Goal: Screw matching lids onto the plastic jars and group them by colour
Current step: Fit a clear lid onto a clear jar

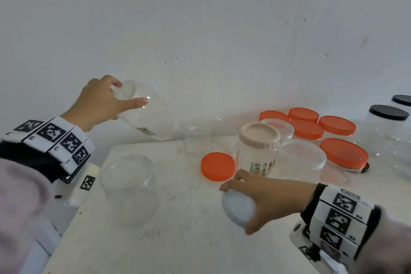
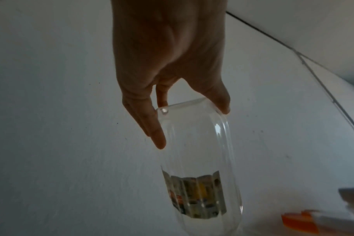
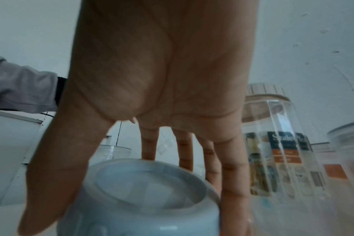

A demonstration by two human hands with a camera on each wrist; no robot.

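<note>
Jars and lids spread across a scuffed white table (image 1: pixel 178 240) against a white wall (image 1: pixel 200 18).

Far left: left hand (image 1: pixel 101 104) raised above the table's back edge, fingers and thumb curled round the base end of a tall clear plastic jar with a printed label (image 1: pixel 146 113). Jar tilted, mouth end pointing down and to the right, off the table. Left wrist view: fingers (image 2: pixel 152 127) on one side of the base, thumb on the other; label near the far end of the jar (image 2: pixel 198 159).

Below it, on the table: wide clear plastic jar (image 1: pixel 129 189), no lid. Further back, a small clear jar (image 1: pixel 198 138), also without lid.

Centre: loose round orange lid (image 1: pixel 217 166) flat on the table. Just right of it, upright clear jar with a beige ribbed lid (image 1: pixel 259 147) and a printed label.

Front centre-right: right hand (image 1: pixel 264 196) grips a pale blue round lid (image 1: pixel 239 209), thumb on the near side, fingers over the far rim, held above the table. Right wrist view shows the lid's hollow underside (image 3: pixel 148 186).

Right rear: cluster of low clear tubs with orange lids (image 1: pixel 333 138), some with clear lids.

Far right: two clear jars with black lids (image 1: pixel 388 112).
</note>
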